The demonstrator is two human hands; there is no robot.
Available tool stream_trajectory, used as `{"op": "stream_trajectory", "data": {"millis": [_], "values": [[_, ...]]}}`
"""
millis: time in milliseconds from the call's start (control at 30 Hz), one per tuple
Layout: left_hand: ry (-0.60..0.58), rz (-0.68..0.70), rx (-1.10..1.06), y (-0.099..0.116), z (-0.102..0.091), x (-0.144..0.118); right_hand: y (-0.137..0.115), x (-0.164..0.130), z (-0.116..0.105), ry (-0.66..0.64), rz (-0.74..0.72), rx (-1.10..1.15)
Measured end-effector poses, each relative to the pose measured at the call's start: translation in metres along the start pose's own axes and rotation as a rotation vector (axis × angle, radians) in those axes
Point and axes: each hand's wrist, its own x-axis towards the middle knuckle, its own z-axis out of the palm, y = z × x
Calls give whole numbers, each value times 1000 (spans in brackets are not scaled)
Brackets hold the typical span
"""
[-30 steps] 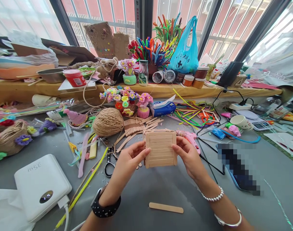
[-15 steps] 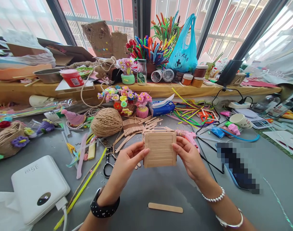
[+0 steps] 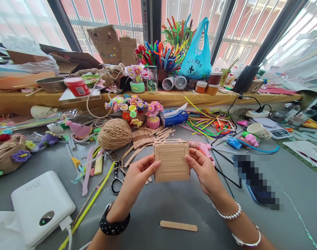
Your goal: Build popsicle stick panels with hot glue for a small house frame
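While left hand [image 3: 137, 177] and right hand [image 3: 204, 170] pinch opposite edges of the craft-stick panel [image 3: 171, 162], even pressure should keep its glued slats flat above the table [image 3: 174, 205].

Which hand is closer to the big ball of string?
Left. The left hand is just below and right of the ball of string; the right hand is farther right, beyond the stick panel.
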Motion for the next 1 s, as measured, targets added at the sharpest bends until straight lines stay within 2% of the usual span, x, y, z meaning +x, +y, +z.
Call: {"op": "stream_trajectory", "data": {"millis": [233,533,767,900,967,1000], "values": [[20,-83,-94,4,1,-4,-4,-4,1,-28,46,75],[2,-92,-133,2,2,-2,-5,-6,-1,-12,17,17],[17,77,0,-3,-1,0,-12,-11,0,-9,-126,-340],[7,110,29,-7,-2,3,-20,-4,-9,-22,-160,-572],[22,110,33,-10,-3,5,-24,-2,-26,84,-190,-756],[27,108,31,-11,-3,6,-26,-3,-39,198,-201,-891]]}}
